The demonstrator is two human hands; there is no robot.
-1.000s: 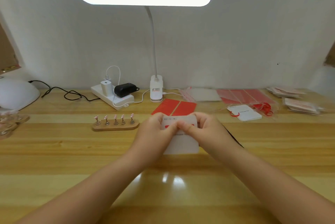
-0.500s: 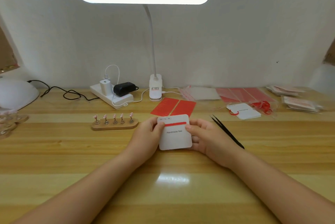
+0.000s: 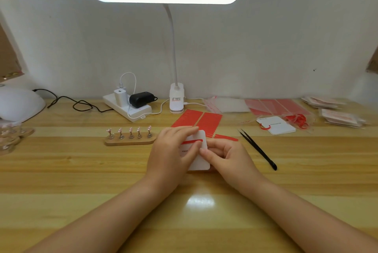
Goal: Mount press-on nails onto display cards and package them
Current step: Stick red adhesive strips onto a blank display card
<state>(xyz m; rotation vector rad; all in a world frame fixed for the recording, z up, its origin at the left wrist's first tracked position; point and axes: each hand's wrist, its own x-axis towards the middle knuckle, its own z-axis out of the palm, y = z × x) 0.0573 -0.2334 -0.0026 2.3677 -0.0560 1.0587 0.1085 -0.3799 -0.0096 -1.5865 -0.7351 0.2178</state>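
At the middle of the wooden worktop (image 3: 61,170) a white card (image 3: 201,158) lies between both hands. The left hand (image 3: 171,150) covers the card's left part, its fingers (image 3: 192,146) laid over the card and touching a red strip (image 3: 193,141) stuck across its upper part. The right hand (image 3: 227,155) holds the card's right edge, fingers curled and thumb pressed on the card face.

Just behind the card lies a red sheet (image 3: 199,120) cut into narrow strips, partly hidden by the left hand. To the left, a wooden stand (image 3: 129,140) carries five small nails (image 3: 130,130) on pegs, well apart from the hands. Black tweezers (image 3: 257,150) lie slanted to the right of the right hand, not touching it. Farther right sit a second white card (image 3: 276,127) with a red loop, loose red bands (image 3: 297,120), red-and-clear bags (image 3: 276,105) and stacks of packets (image 3: 339,116).

Along the wall stand a clip lamp (image 3: 177,101), lit above, a power strip (image 3: 127,107) with two plugs, and a black cable (image 3: 81,105). A white domed device (image 3: 18,103) fills the far left, with more stands (image 3: 12,136) in front, blurred.
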